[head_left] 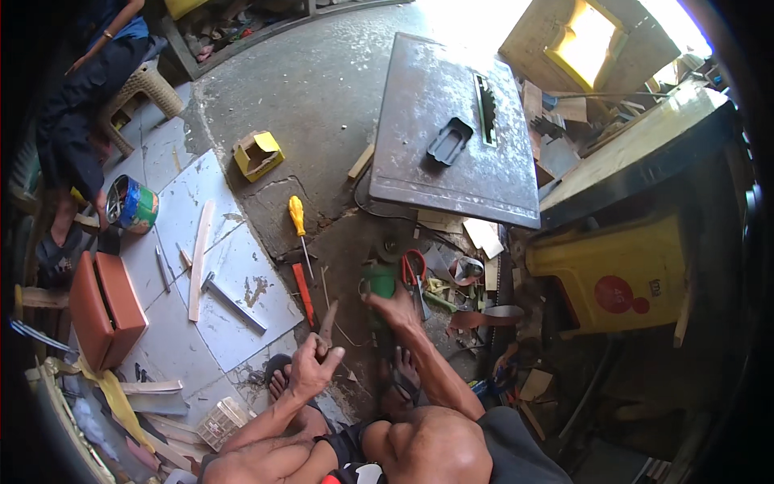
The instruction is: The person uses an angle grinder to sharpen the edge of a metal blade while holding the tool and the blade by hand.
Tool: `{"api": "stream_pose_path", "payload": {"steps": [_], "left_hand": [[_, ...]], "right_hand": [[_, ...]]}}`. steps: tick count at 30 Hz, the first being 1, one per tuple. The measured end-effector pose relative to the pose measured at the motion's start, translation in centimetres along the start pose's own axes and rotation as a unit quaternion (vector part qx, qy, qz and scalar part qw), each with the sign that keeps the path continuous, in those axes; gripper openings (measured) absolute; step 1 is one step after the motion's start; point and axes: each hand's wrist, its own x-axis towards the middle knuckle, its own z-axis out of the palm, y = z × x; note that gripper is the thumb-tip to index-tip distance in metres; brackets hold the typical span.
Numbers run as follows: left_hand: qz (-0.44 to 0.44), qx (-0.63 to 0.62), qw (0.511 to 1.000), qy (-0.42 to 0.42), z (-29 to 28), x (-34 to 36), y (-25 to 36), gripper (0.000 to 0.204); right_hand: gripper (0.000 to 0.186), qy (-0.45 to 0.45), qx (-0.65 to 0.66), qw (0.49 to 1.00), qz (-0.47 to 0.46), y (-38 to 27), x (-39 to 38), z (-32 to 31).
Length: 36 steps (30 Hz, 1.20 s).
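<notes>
My left hand [310, 369] is closed round the lower end of a narrow, pointed brown piece of wood [326, 324], its tip upward. To its right my right hand [395, 310] grips a green power tool [377, 280], which looks like an angle grinder. A round disc-like part [389, 248] shows just beyond it; the tool's lower side is in shadow. The wood and the tool are apart. Left of the tool, a red-handled tool [303, 292] and a yellow-handled screwdriver [297, 216] lie on the floor. Red-handled scissors [414, 266] lie just right of it.
A dark metal-topped table [419, 121] carries a small black tray [450, 142]. A yellow plastic stool [621, 274] lies at right. At left are a metal square [234, 302], a wood strip [201, 258], a brown box [109, 310], a paint can [133, 204] and a person [89, 105].
</notes>
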Motion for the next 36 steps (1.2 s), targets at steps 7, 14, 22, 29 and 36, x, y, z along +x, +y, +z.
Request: {"api": "stream_pose_path", "payload": {"steps": [7,14,22,29,36], "left_hand": [[0.098,0.052,0.993,-0.031,5.4,1.4,1.3,0.055],[0.106,0.090,0.990,0.028,6.7,1.2,-0.5,0.060],[0.123,0.116,0.985,0.035,6.6,0.3,-1.9,0.041],[0.163,0.138,0.976,0.036,6.0,-0.6,-2.6,0.043],[0.144,0.114,0.983,0.005,4.8,-1.8,-1.9,0.051]], "right_hand": [[0.073,0.087,0.098,0.990,-0.056,0.4,3.1,3.5],[0.085,0.099,0.159,0.982,0.003,0.1,2.8,4.8],[0.075,0.099,0.167,0.981,0.020,2.2,3.0,5.9],[0.069,0.072,0.171,0.983,0.011,0.9,2.1,6.3],[0.066,0.070,0.126,0.988,0.051,3.9,2.9,7.7]]}}
